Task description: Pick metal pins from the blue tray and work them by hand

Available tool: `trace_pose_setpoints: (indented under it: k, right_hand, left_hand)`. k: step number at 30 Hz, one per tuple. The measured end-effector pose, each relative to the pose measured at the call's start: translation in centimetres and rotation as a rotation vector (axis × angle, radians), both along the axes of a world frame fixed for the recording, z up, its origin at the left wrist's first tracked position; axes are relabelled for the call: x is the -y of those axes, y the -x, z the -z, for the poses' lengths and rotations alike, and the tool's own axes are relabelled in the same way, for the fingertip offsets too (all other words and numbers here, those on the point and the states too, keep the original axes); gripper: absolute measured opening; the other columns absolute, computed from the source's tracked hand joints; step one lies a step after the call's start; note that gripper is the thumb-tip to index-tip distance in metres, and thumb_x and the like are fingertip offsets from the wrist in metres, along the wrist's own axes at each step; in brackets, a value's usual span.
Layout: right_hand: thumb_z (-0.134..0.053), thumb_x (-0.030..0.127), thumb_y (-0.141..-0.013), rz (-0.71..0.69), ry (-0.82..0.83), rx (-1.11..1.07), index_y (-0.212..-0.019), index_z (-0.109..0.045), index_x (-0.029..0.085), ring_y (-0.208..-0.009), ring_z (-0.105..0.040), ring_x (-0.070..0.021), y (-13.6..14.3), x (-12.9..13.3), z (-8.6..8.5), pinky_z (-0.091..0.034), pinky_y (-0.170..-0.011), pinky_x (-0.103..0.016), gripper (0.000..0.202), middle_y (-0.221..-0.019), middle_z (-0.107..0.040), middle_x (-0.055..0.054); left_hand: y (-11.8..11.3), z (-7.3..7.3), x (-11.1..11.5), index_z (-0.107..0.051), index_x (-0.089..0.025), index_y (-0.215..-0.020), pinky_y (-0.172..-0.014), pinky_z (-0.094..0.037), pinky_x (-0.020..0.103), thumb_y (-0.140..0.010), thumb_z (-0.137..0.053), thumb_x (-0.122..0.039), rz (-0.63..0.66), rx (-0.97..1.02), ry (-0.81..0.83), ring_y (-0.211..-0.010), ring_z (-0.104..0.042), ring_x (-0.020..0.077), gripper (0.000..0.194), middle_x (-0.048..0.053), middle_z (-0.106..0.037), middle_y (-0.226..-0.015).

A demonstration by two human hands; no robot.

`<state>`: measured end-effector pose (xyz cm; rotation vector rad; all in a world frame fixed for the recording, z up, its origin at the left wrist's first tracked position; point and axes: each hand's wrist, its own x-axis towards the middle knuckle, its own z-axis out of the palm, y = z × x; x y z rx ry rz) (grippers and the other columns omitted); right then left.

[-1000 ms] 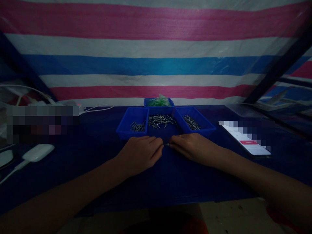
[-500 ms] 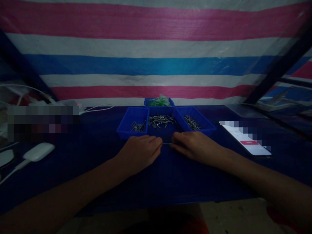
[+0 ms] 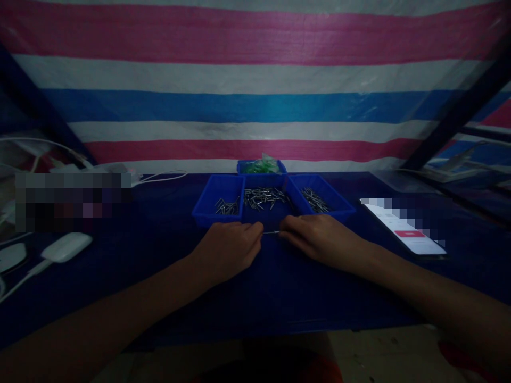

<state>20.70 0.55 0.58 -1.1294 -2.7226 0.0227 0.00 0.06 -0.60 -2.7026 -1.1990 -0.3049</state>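
Head view shows the left hand (image 3: 231,247) and right hand (image 3: 313,235) pinching opposite ends of a thin metal rod (image 3: 271,232), which spans the gap between them over the blue table (image 3: 275,298). A loose pinch or uneven pull could let it slip and roll among the loose metal pins (image 3: 264,197) just beyond, mixing with them. Dim light makes it hard to tell whether it is one piece or two.

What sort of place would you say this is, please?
Probably a makeshift workbench for small parts: two trays holding metal pins stand on a blue table, and a striped sheet hangs behind it like a temporary wall.
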Motion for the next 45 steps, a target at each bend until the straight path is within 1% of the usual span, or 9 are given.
trace_pose_setpoints:
  k: [8, 13, 21, 28, 32, 39, 45]
  right_hand:
    - [-0.031, 0.030, -0.091, 0.004, 0.010, 0.022, -0.085, -0.051, 0.015, -0.059, -0.053, -0.0118, 0.08, -0.08, 0.03, -0.033, -0.054, -0.024, 0.025, -0.068, -0.057, -0.002]
    - [-0.030, 0.030, -0.092, -0.005, 0.036, 0.026, -0.083, -0.049, 0.016, -0.058, -0.052, -0.0114, 0.04, -0.10, 0.07, -0.033, -0.053, -0.024, 0.025, -0.068, -0.056, -0.002]
    - [-0.041, 0.025, -0.087, 0.001, 0.065, 0.038, -0.085, -0.047, 0.017, -0.059, -0.053, -0.0119, 0.05, -0.02, -0.16, -0.033, -0.053, -0.023, 0.010, -0.070, -0.056, -0.001]
    - [-0.042, 0.020, -0.083, -0.026, 0.073, 0.017, -0.083, -0.045, 0.018, -0.057, -0.052, -0.0117, 0.01, 0.06, -0.10, -0.032, -0.051, -0.024, 0.004, -0.069, -0.055, 0.000]
    - [-0.040, 0.021, -0.084, -0.036, 0.066, 0.015, -0.084, -0.045, 0.017, -0.057, -0.051, -0.0115, 0.00, 0.08, -0.15, -0.031, -0.051, -0.024, 0.006, -0.069, -0.055, -0.001]
    - [-0.034, 0.027, -0.090, -0.020, 0.012, 0.035, -0.088, -0.049, 0.016, -0.057, -0.051, -0.0112, 0.02, -0.05, 0.09, -0.031, -0.052, -0.024, 0.018, -0.068, -0.055, -0.001]
    - [-0.029, 0.028, -0.092, -0.015, 0.000, 0.048, -0.082, -0.048, 0.016, -0.053, -0.048, -0.0100, 0.05, -0.09, 0.14, -0.029, -0.051, -0.024, 0.025, -0.063, -0.053, 0.000]
  left_hand:
    - [-0.07, -0.31, 0.33, -0.050, -0.019, -0.083, -0.049, -0.035, 0.025, -0.086, -0.036, -0.025, -0.012, -0.022, 0.029, -0.059, -0.058, 0.0144, 0.016, -0.001, -0.059, -0.066]
    - [-0.06, -0.21, 0.26, -0.049, -0.020, -0.082, -0.048, -0.034, 0.025, -0.087, -0.035, -0.025, -0.008, -0.026, 0.037, -0.059, -0.058, 0.0150, 0.016, -0.002, -0.059, -0.066]
    - [0.07, 0.16, 0.00, -0.049, -0.019, -0.083, -0.050, -0.035, 0.023, -0.086, -0.039, -0.025, 0.027, -0.035, 0.015, -0.061, -0.058, 0.0136, 0.012, -0.002, -0.060, -0.069]
    - [0.16, 0.20, -0.01, -0.049, -0.019, -0.084, -0.050, -0.036, 0.023, -0.084, -0.043, -0.024, 0.079, -0.025, 0.021, -0.061, -0.057, 0.0129, 0.008, -0.003, -0.059, -0.069]
    - [0.19, 0.09, 0.02, -0.049, -0.019, -0.083, -0.051, -0.036, 0.023, -0.085, -0.042, -0.023, 0.076, -0.031, 0.020, -0.062, -0.057, 0.0130, 0.008, -0.003, -0.059, -0.070]
    - [0.06, -0.09, 0.10, -0.049, -0.019, -0.082, -0.050, -0.036, 0.023, -0.087, -0.037, -0.025, 0.035, -0.009, 0.008, -0.061, -0.057, 0.0136, 0.015, -0.002, -0.059, -0.068]
    - [-0.08, -0.36, 0.21, -0.051, -0.019, -0.081, -0.050, -0.037, 0.024, -0.087, -0.034, -0.026, 0.005, -0.012, 0.014, -0.059, -0.058, 0.0145, 0.019, 0.000, -0.060, -0.066]
